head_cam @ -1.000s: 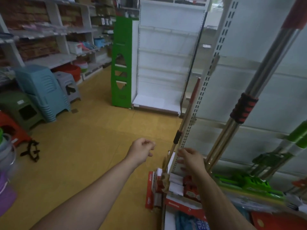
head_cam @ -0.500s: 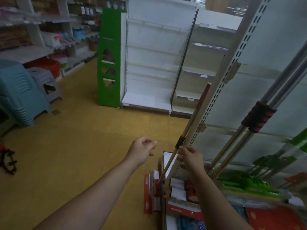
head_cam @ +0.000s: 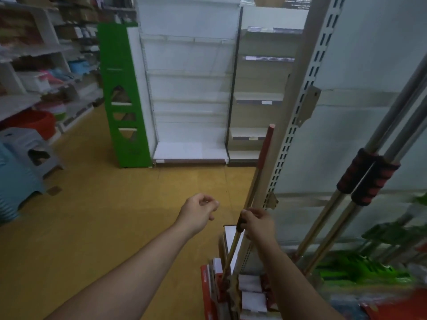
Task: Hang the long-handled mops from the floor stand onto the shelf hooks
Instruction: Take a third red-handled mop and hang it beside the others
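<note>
Right hand (head_cam: 256,224) now tight around the mop handle (head_cam: 258,179); left hand (head_cam: 198,212) a loose, empty fist.

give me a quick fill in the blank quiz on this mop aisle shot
The right hand grips a mop handle whose top end is ___.
The left hand holds ___.
The narrow stand left of the white shelving is ___.
Missing: red; nothing; green.

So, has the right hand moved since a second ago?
Yes. The right hand has risen towards the small bracket on the slotted upright and now grips the mop handle at its black band.
</note>
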